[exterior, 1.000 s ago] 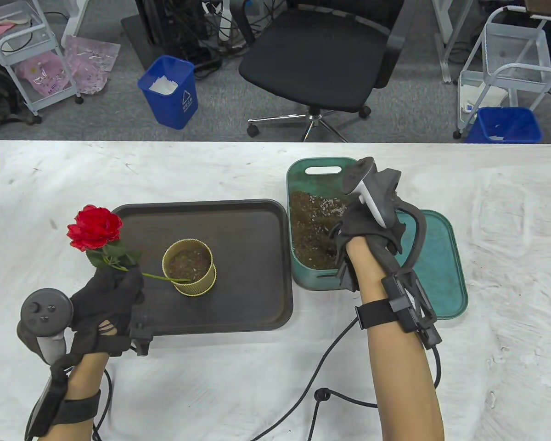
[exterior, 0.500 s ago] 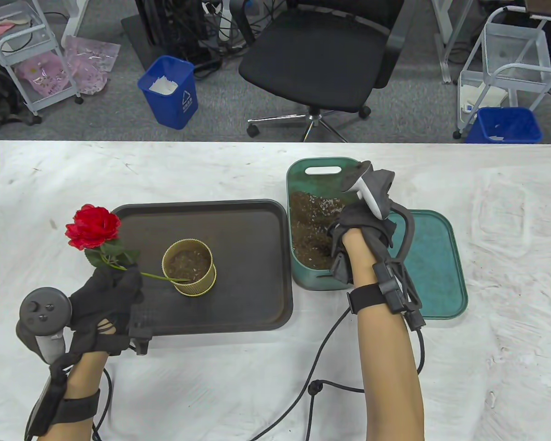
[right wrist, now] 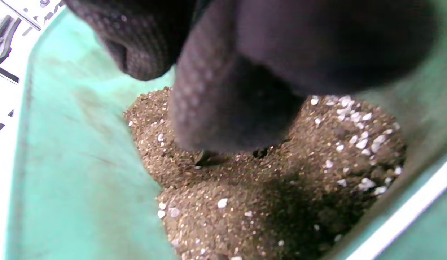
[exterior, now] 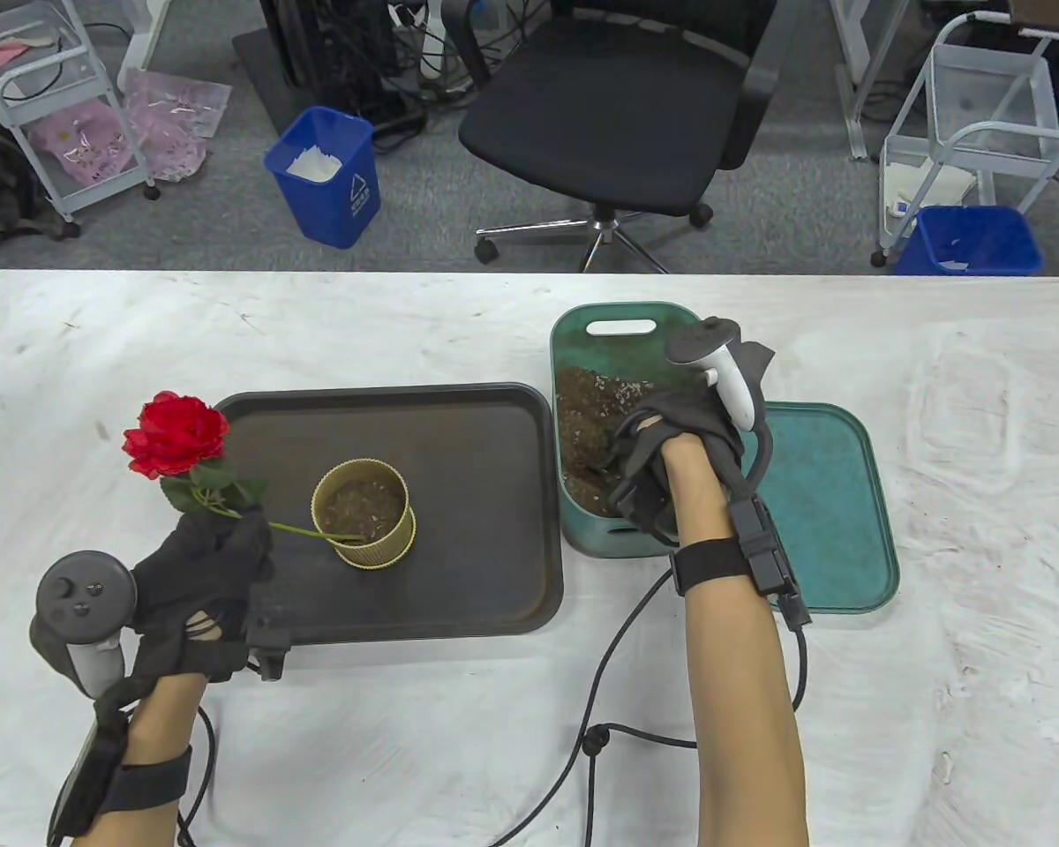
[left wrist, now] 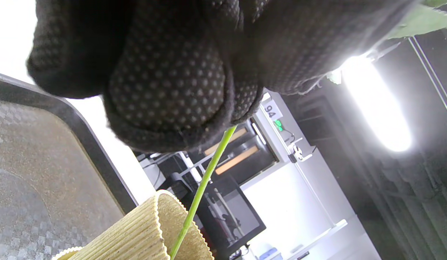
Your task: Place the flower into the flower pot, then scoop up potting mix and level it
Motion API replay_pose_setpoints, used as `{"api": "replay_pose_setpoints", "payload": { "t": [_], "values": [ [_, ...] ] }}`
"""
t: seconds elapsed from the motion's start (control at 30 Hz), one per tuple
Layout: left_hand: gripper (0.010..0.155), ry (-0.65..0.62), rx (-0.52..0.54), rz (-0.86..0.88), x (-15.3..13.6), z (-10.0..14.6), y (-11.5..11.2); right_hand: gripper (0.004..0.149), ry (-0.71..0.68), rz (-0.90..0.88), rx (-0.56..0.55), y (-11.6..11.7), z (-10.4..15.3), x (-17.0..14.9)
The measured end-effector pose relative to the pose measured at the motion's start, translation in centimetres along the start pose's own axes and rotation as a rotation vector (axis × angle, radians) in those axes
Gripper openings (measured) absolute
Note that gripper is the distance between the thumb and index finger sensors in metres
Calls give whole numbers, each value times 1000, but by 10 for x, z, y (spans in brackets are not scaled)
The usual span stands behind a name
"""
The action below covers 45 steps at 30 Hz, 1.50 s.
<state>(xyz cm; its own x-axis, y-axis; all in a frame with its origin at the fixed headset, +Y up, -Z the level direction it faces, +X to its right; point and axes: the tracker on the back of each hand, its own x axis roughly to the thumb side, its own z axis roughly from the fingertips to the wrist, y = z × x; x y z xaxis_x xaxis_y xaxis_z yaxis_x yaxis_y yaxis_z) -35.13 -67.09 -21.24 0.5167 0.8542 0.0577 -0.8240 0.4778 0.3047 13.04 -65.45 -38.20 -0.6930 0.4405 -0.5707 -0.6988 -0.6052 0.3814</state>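
Scooping comes now: the right hand (exterior: 671, 441) digs curled fingers into brown potting mix (right wrist: 266, 187) in the green plastic tub (exterior: 622, 538); whether it grips any, I cannot tell. The left hand (exterior: 203, 565) pinches the red rose (exterior: 176, 437) by its stem, whose end sits in the ribbed yellow pot (exterior: 364, 512) on the dark tray (exterior: 459, 609). Next, the mix must be lifted over to the pot without spilling.

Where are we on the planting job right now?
Done: the flower has its stem end in the flower pot, held slanted by the left hand. In hand: the right hand digs into the potting mix in the green bin. Left: adding mix to the pot and levelling.
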Motion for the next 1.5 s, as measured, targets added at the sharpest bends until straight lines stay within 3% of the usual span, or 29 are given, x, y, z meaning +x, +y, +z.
{"api": "replay_pose_setpoints", "payload": {
  "t": [0.33, 0.6, 1.23, 1.5],
  "values": [
    [45, -14, -2, -9, 2, 0, -1, 55, -42, -128, 60, 2, -10, -3],
    [45, -17, -5, -7, 2, 1, -1, 54, -59, -308, 76, 1, -2, -26],
    [45, -12, -7, 1, 0, 1, -2, 54, -175, -593, -31, -34, 52, -57],
    [45, -25, -11, -1, 2, 2, -3, 53, -319, -533, 50, -15, 84, -30]
  ]
}}
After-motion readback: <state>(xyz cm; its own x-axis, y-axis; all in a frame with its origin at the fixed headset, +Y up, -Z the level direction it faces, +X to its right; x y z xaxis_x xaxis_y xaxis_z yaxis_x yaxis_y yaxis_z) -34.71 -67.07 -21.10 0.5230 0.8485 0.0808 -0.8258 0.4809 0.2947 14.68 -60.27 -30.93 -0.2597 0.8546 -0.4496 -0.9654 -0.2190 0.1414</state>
